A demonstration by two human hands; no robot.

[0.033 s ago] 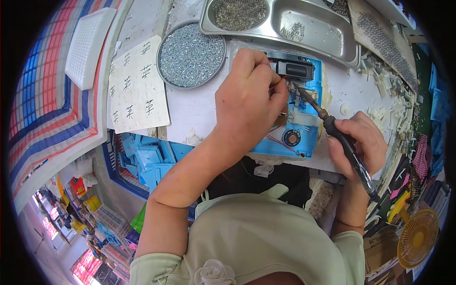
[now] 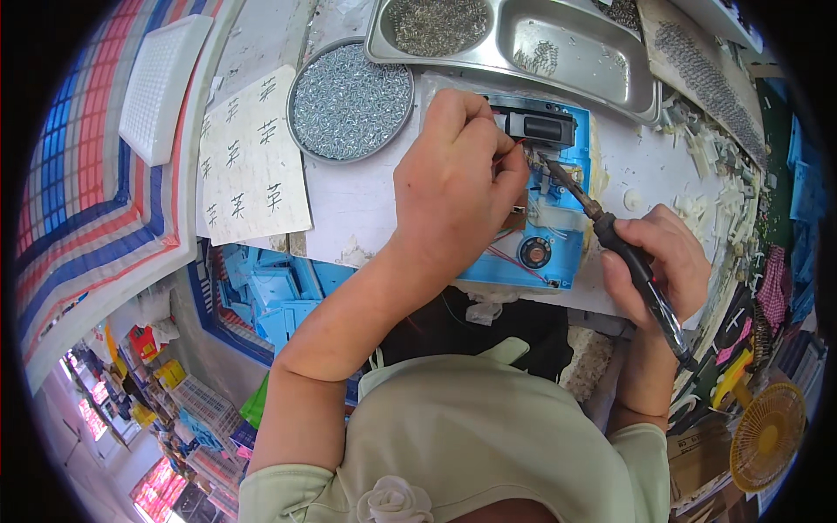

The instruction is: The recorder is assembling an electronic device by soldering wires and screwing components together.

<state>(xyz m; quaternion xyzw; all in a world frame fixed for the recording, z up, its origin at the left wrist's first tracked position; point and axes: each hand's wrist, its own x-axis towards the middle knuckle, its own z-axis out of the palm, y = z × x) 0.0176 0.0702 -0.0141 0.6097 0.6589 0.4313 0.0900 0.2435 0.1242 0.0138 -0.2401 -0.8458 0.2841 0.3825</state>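
1. My left hand lies over the blue plastic housing with exposed wiring on the white bench, its grip pinched on thin red wires at the upper left of that housing.
2. My right hand sits just right of the blue housing, its grip clenched around the black handle of a soldering iron; the iron's metal shaft slants up and left, and its tip meets the housing's inner parts just under the black rectangular block at the housing's top edge.
3. A small round black part shows near the housing's lower edge, with more red wires running beside it.
4. Beyond the housing, at the far side of the bench, stands a steel tray with two compartments; small metal parts fill its left one, and a few lie scattered in its right one.
5. Up and left of the housing sits a round metal dish heaped with small silver screws.
6. Further left of that dish lies a white paper sheet with hand-drawn marks, and beyond it a white gridded plastic tray.
7. Below the housing, under the bench edge, a bin holds more blue plastic housings.
8. Well to the lower right of the housing stands a small yellow fan.
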